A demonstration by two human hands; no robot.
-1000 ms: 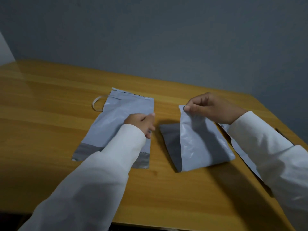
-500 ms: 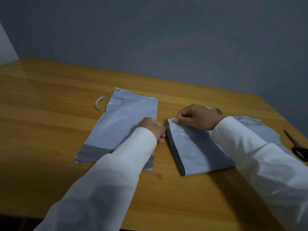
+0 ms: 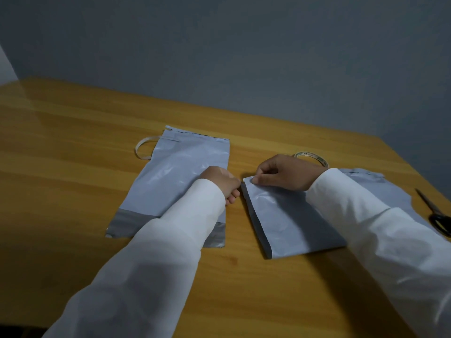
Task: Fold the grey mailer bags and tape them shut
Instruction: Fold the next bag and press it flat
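Observation:
A folded grey mailer bag (image 3: 288,218) lies on the wooden table (image 3: 73,167) in front of me. My right hand (image 3: 285,173) pinches its far left corner against the table. My left hand (image 3: 223,184) sits just left of that corner, fingers curled, with its fingertips at the fold's edge; whether it grips anything is hidden. A flat, unfolded mailer bag (image 3: 180,172) lies to the left, partly under my left sleeve. A third bag (image 3: 380,191) shows behind my right sleeve. A roll of tape (image 3: 311,157) stands behind my right hand.
Black-handled scissors (image 3: 436,213) lie near the table's right edge. A peeled white liner strip (image 3: 144,150) curls at the flat bag's far left corner. A grey wall runs behind the table.
My right hand brought the raised flap down onto the bag, so the bag now lies folded flat. My left hand shifted right to the fold's corner. The view moved, revealing tape and scissors.

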